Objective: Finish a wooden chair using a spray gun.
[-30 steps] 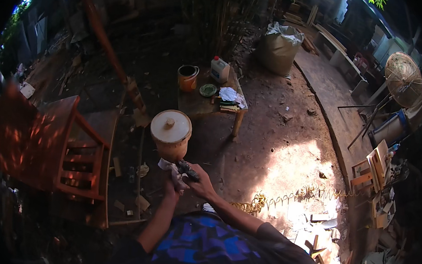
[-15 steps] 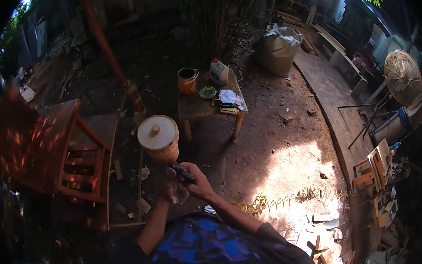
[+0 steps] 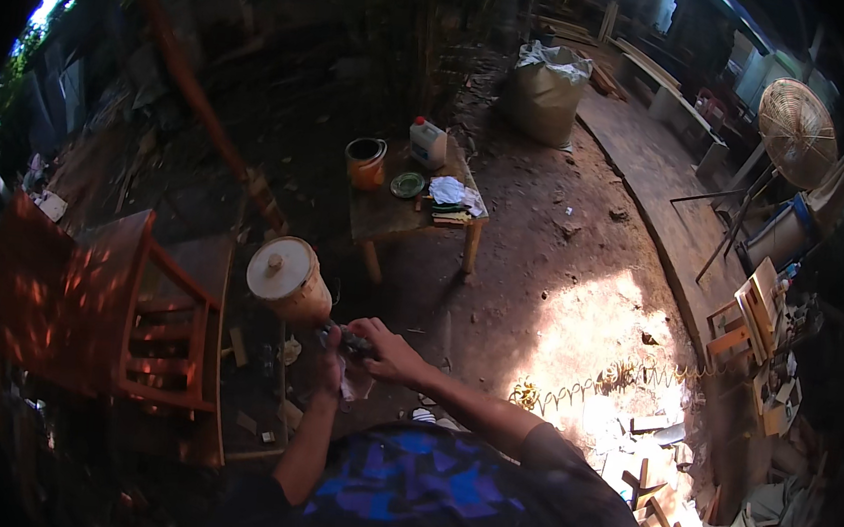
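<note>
A paint spray gun (image 3: 359,344) with a big, paint-stained cup (image 3: 301,293) is between my hands. The cup has a round pale lid with a knob and leans to the left. My right hand (image 3: 386,351) is wrapped round the dark metal gun body. Close against the gun's front, below the cup, my left hand (image 3: 330,364) is closed round a pale rag (image 3: 357,386), whose end hangs down between the hands. The left fingers are partly hidden.
A low wooden table (image 3: 377,222) ahead bears an orange pot (image 3: 365,163), a white jug (image 3: 427,144), a green lid (image 3: 408,185) and folded cloths (image 3: 453,198). Reddish wooden furniture (image 3: 89,285) stands left. A coiled air hose (image 3: 592,382), wood scraps (image 3: 665,526) and a fan (image 3: 798,133) are right.
The spray gun has shifted slightly left, its cup tilting further left. My right hand has moved higher on the gun body, and more of the rag hangs below the hands.
</note>
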The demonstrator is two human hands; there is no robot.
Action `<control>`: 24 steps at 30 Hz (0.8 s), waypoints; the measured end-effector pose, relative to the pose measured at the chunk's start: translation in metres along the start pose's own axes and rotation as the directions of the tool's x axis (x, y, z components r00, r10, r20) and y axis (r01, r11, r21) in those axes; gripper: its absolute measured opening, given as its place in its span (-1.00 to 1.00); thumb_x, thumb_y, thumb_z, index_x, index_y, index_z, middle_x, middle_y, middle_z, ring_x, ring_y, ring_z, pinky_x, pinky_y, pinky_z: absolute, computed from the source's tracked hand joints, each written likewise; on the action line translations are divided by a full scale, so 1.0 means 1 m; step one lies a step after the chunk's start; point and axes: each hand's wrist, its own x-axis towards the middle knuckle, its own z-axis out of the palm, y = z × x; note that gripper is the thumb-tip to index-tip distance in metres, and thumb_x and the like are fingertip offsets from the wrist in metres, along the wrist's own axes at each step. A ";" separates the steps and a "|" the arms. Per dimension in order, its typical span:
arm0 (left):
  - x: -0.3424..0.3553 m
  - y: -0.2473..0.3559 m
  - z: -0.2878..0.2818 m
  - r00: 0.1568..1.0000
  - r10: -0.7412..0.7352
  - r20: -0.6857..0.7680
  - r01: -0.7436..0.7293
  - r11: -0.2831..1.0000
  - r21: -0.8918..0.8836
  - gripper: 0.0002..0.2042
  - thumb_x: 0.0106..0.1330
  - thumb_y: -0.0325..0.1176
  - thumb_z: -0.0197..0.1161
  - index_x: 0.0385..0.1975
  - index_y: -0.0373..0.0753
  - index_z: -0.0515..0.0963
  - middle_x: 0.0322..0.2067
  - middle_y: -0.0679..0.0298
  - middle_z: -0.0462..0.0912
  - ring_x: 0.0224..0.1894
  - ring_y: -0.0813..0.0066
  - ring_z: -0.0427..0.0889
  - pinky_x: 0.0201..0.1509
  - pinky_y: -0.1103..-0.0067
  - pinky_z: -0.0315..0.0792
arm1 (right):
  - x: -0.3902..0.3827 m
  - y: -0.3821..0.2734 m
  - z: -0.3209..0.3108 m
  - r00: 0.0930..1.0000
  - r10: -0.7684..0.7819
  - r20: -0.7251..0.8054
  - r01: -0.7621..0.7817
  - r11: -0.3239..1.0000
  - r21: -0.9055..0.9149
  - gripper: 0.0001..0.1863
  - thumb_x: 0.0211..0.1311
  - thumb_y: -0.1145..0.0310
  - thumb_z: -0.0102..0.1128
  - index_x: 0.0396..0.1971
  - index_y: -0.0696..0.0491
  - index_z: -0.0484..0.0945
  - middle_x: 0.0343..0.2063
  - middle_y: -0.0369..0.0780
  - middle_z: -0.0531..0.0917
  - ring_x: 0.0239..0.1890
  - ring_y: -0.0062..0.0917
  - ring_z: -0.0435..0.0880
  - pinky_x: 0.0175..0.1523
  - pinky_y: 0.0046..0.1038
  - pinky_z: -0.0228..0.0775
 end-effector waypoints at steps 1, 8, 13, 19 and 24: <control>0.003 0.001 0.001 1.000 0.005 0.008 -0.005 1.000 0.029 -0.55 0.40 0.13 0.30 0.00 -0.13 0.56 -0.13 0.40 0.59 -0.07 0.52 0.59 0.13 0.51 0.45 | 0.000 -0.003 -0.005 0.998 -0.051 0.028 0.052 0.998 -0.036 -0.35 0.17 0.24 0.32 0.27 0.01 0.33 0.12 -0.04 0.48 0.15 -0.01 0.57 0.19 -0.13 0.50; 0.048 0.003 -0.008 0.993 0.080 0.084 -0.083 0.996 0.035 -0.59 0.41 0.12 0.26 -0.15 -0.15 0.56 -0.25 0.36 0.63 -0.14 0.57 0.60 -0.03 0.53 0.50 | 0.017 -0.086 -0.074 0.963 0.061 0.261 0.104 0.812 -0.575 -0.39 0.20 0.11 0.30 0.24 0.00 0.42 0.08 0.00 0.55 -0.13 -0.02 0.72 -0.02 -0.07 0.60; 0.070 0.003 -0.004 0.979 0.083 0.183 -0.103 0.990 0.099 -0.57 0.43 0.12 0.23 -0.14 -0.17 0.57 -0.26 0.32 0.65 -0.14 0.54 0.61 -0.04 0.51 0.51 | 0.023 -0.204 -0.097 0.801 -0.012 0.598 0.538 0.452 -0.711 -0.72 0.06 0.33 0.28 -0.19 0.03 0.67 -0.30 -0.13 0.74 -0.23 -0.15 0.78 -0.23 -0.17 0.65; 0.071 0.000 0.016 0.965 0.028 0.260 -0.061 0.990 0.123 -0.55 0.43 0.14 0.20 -0.12 -0.19 0.58 -0.23 0.27 0.66 -0.13 0.46 0.63 -0.02 0.46 0.53 | 0.027 -0.335 -0.023 0.471 -0.683 0.558 0.880 0.323 -0.348 -0.78 -0.08 0.20 0.40 -0.41 -0.03 0.76 -0.38 -0.17 0.79 -0.21 -0.27 0.80 -0.22 -0.22 0.64; 0.075 -0.002 0.023 0.954 0.015 0.300 -0.055 0.991 0.126 -0.52 0.44 0.16 0.17 -0.10 -0.20 0.59 -0.20 0.23 0.67 -0.12 0.40 0.65 -0.01 0.42 0.55 | -0.028 -0.403 0.046 0.073 -0.736 0.673 0.964 0.226 0.143 -0.64 0.12 0.22 0.27 -0.25 0.23 0.70 -0.21 0.04 0.72 -0.07 -0.11 0.72 0.02 -0.20 0.55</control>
